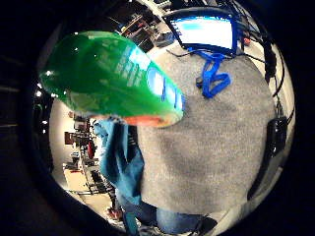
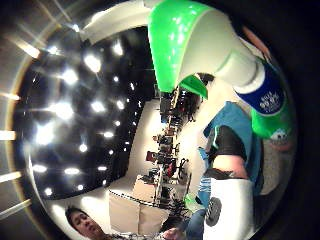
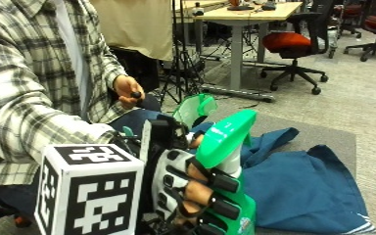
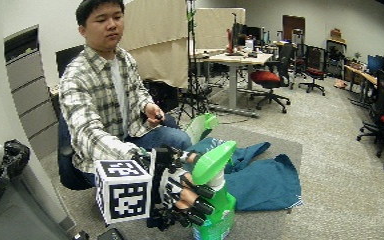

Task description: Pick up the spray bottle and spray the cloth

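Observation:
In the outside view my gloved right hand (image 3: 188, 188) grips a green spray bottle (image 3: 227, 139) by the neck, fingers curled round it below the trigger head. The bottle stands upright at the table's near edge, its nozzle pointing away toward the blue cloth (image 3: 298, 186). The cloth lies crumpled on the grey table top (image 3: 331, 134) just beyond the bottle. The wide view shows the same hand (image 4: 179, 192), bottle (image 4: 213, 165) and cloth (image 4: 265, 182). Both palm views are filled by the bottle (image 1: 108, 73) (image 2: 190, 40), with the cloth (image 1: 120, 157) (image 2: 235, 117) behind it.
A second pale green object (image 3: 198, 110) stands behind the bottle, near my lap. My bare left hand (image 3: 129, 90) holds a small black thing. A monitor (image 1: 206, 29) and a blue strap (image 1: 214, 76) lie on the grey surface. Desks and office chairs (image 3: 292, 46) stand beyond.

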Demonstrator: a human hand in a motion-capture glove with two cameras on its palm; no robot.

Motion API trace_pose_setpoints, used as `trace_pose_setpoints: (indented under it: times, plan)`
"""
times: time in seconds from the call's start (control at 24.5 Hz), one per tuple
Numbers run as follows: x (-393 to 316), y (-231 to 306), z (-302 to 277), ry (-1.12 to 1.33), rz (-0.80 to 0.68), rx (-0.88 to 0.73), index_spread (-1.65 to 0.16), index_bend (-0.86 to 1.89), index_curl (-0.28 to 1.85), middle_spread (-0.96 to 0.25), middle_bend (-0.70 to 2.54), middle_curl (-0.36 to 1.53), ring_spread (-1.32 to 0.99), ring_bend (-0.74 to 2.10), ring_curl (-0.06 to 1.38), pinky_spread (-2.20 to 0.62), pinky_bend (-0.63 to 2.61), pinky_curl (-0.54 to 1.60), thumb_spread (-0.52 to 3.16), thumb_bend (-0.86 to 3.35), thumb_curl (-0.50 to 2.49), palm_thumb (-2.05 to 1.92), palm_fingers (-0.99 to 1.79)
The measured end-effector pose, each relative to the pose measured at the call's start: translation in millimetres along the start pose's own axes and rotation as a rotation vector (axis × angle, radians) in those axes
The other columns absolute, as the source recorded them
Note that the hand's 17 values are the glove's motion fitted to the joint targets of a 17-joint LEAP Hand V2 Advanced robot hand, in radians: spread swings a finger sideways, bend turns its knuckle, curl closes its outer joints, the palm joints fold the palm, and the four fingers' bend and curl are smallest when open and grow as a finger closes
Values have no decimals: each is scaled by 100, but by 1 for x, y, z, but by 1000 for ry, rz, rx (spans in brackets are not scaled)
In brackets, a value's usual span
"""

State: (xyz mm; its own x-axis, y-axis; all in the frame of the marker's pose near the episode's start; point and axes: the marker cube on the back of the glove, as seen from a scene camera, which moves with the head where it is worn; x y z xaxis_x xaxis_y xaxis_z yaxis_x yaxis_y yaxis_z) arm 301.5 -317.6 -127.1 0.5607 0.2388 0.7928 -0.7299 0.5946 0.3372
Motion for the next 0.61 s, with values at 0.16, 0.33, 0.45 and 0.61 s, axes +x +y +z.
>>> trace_pose_setpoints:
  times: [0.16,0.33,0.45,0.61]
  plan:
    - [0,-13,8,-51,5,70,-32,25,34,-8,23,31,2,31,27,15,25,18,109,11,50,84,34]
    - [0,-23,11,-91,10,159,-31,31,36,-8,26,33,-1,32,27,15,16,15,106,10,52,87,51]
    - [-2,-30,13,-92,-2,203,-29,35,38,-9,28,34,-3,33,29,15,15,14,100,8,53,90,63]
    - [-4,-40,16,-81,-8,255,-28,31,39,-9,32,37,-7,38,31,15,16,14,91,7,56,96,80]
